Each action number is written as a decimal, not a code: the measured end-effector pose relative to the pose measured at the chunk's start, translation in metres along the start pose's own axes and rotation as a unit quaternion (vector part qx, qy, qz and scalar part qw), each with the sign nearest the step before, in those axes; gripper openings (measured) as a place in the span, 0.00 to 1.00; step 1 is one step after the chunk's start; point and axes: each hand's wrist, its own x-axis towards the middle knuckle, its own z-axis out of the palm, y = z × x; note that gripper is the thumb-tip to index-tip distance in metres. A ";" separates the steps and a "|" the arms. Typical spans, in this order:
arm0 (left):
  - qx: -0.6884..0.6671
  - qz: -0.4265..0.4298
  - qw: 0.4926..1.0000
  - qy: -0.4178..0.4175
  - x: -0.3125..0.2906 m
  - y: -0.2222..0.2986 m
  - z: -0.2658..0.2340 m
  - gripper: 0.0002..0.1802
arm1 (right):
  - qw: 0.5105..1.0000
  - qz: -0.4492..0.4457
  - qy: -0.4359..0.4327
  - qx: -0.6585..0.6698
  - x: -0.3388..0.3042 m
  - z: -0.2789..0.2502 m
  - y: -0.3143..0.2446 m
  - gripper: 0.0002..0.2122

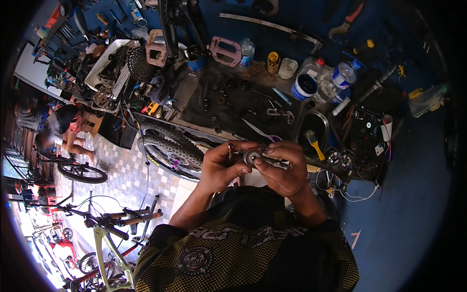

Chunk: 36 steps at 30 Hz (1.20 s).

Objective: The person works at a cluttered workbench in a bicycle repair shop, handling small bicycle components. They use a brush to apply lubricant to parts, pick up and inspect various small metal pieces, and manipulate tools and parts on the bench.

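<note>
Nearest the lens, wore a yellow-and-black shirt (243, 258), forearms rising from it to chest height. Held a round metal bearing (252, 156) there, above the worktop's near edge and touching nothing on it. Pinched it with the left hand (221, 168), thumb against its rim, and kept a short dark pin (230, 150) upright in the same closed fingers. Closed the right hand (282, 168) on the bearing from the other side, fingertips curled round a thin metal shaft (272, 159) that seemed to run through or behind it; could not tell which.

Looked to be partway through: bearing off any wheel and in hand, not shown seated in anything. Had small dark parts (214, 104) lying loose on a dark mat (194, 117) on the worktop (262, 73), apparently yet to be fitted.

Just beyond the hands, saw purple-handled scissors (265, 134) and a knobbly tyre (170, 143) leaning at the worktop's edge. To the right, found a yellow-handled brush (314, 143) in an oval tray. Farther back, made out a blue-and-white tub (304, 86), a clear bottle (247, 51), two pink pedals (225, 51) and a sprocket cluster (140, 63). Well apart at far left, noted another person (63, 129) sitting on the tiled floor (126, 175), with a pale bicycle (104, 228) nearer.
</note>
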 end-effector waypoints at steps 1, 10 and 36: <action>-0.022 -0.012 1.000 -0.003 0.000 -0.001 -0.001 0.32 | 1.000 0.018 -0.009 0.016 0.001 0.000 0.000 0.20; -0.052 -0.025 0.997 -0.046 0.005 0.003 -0.021 0.29 | 0.986 0.073 -0.139 0.057 0.021 -0.018 0.007 0.31; -0.120 -0.088 0.985 -0.087 0.010 -0.010 -0.025 0.33 | 0.989 0.045 -0.134 0.048 0.033 -0.015 0.010 0.21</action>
